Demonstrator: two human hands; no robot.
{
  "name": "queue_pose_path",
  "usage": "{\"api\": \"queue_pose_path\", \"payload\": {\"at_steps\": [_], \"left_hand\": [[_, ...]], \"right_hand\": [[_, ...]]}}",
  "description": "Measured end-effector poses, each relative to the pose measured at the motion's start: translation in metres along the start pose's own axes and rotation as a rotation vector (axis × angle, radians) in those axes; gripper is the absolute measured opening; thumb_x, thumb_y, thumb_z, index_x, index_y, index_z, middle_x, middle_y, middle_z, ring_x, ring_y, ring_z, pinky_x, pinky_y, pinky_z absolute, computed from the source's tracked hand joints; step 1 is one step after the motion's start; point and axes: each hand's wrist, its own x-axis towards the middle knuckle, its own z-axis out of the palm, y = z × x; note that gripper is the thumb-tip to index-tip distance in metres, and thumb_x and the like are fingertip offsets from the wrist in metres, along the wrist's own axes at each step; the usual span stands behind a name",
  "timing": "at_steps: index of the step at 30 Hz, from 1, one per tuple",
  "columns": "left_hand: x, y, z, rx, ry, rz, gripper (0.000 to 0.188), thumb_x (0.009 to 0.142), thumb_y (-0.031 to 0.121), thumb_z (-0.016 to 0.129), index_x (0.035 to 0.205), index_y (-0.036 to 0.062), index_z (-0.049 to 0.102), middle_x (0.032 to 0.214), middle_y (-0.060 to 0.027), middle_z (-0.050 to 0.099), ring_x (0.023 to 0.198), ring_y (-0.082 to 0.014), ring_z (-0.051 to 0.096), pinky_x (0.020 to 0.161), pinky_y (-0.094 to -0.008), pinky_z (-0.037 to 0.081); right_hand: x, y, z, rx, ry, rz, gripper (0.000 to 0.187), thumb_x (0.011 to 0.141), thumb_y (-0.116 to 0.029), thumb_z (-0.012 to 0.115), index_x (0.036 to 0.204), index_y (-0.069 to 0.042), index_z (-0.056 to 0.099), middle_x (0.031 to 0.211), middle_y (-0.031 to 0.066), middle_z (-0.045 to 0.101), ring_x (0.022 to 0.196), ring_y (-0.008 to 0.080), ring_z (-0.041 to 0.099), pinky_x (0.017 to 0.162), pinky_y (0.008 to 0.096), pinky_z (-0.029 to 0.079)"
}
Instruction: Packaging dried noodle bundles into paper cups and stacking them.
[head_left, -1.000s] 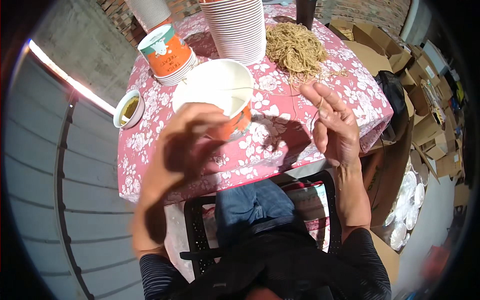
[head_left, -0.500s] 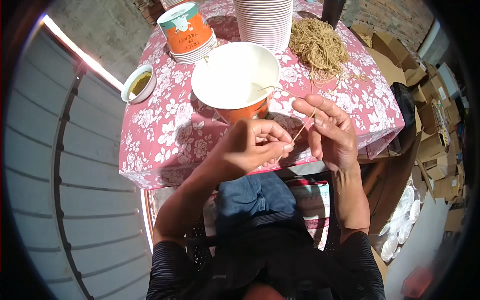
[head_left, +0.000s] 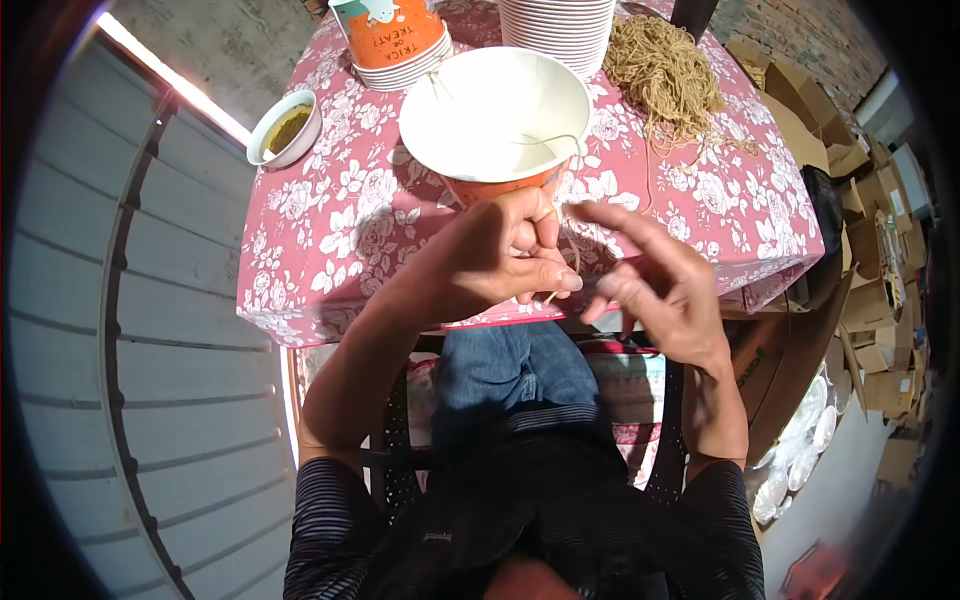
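My left hand [head_left: 520, 250] is closed, thumb against fingers, on a thin tan twine [head_left: 553, 137] in front of the paper bucket. Part of the twine lies over the bucket's right rim, its end inside, and a short piece shows by my left thumb. Beside it, my right hand [head_left: 665, 290] has its fingers apart and slightly smeared by motion; I see nothing gripped in it. The paper bucket [head_left: 470, 120], white inside and orange outside, stands upright with its mouth toward me. Another bit of twine is at its left rim.
A tangled heap of tan twine [head_left: 663, 75] lies at the back right. Behind the bucket rise a stack of white containers [head_left: 558, 30] and an orange printed bucket stack [head_left: 395, 45]. A small white bowl [head_left: 300, 145] sits at the table's left edge. Cardboard boxes [head_left: 870, 290] crowd the right.
My right hand has drawn down and away from the twine that ran across its fingers. My left hand has moved slightly left and stays closed. The whole view has shifted slightly.
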Motion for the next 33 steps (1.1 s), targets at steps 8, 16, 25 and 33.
{"api": "queue_pose_path", "payload": {"at_steps": [8, 16, 25, 33], "left_hand": [[-0.005, -0.003, 0.000, -0.067, 0.070, 0.053, 0.031, 0.093, -0.001, 0.073, 0.099, 0.0022, 0.043, 0.095, -0.0147, 0.072, 0.096, -0.0165, 0.071, 0.079, -0.0280, 0.057], [-0.009, -0.008, -0.001, 0.100, 0.133, 0.015, 0.031, 0.092, 0.000, 0.074, 0.107, -0.0010, 0.047, 0.091, -0.0112, 0.072, 0.088, -0.0147, 0.071, 0.077, -0.0266, 0.055], [-0.019, 0.011, 0.016, 0.675, 0.551, 0.535, 0.026, 0.088, -0.002, 0.077, 0.105, 0.0006, 0.057, 0.091, -0.0081, 0.068, 0.078, -0.0113, 0.066, 0.070, -0.0262, 0.052], [0.010, 0.021, -0.005, 1.191, 0.648, 0.548, 0.025, 0.084, 0.009, 0.080, 0.104, -0.0015, 0.071, 0.094, -0.0165, 0.073, 0.084, -0.0362, 0.069, 0.080, -0.0402, 0.053]], "right_hand": [[0.007, 0.022, 0.016, 0.074, -0.071, 0.070, 0.057, 0.087, 0.005, 0.076, 0.141, 0.003, 0.058, 0.098, 0.0094, 0.075, 0.073, 0.0116, 0.071, 0.062, 0.0247, 0.056], [0.010, 0.033, 0.014, -0.273, 0.025, -0.205, 0.023, 0.085, -0.003, 0.081, 0.108, 0.002, 0.076, 0.088, 0.0116, 0.073, 0.073, 0.0174, 0.070, 0.064, 0.0299, 0.055], [0.023, 0.008, -0.036, -0.731, 0.331, -0.391, 0.005, 0.092, 0.001, 0.069, 0.095, 0.001, 0.073, 0.085, 0.0114, 0.072, 0.072, 0.0170, 0.067, 0.064, 0.0324, 0.054], [0.048, 0.007, -0.056, -0.918, 0.688, -0.540, 0.008, 0.089, -0.002, 0.078, 0.096, 0.000, 0.075, 0.076, 0.0059, 0.065, 0.064, 0.0111, 0.057, 0.056, 0.0265, 0.044]]}}
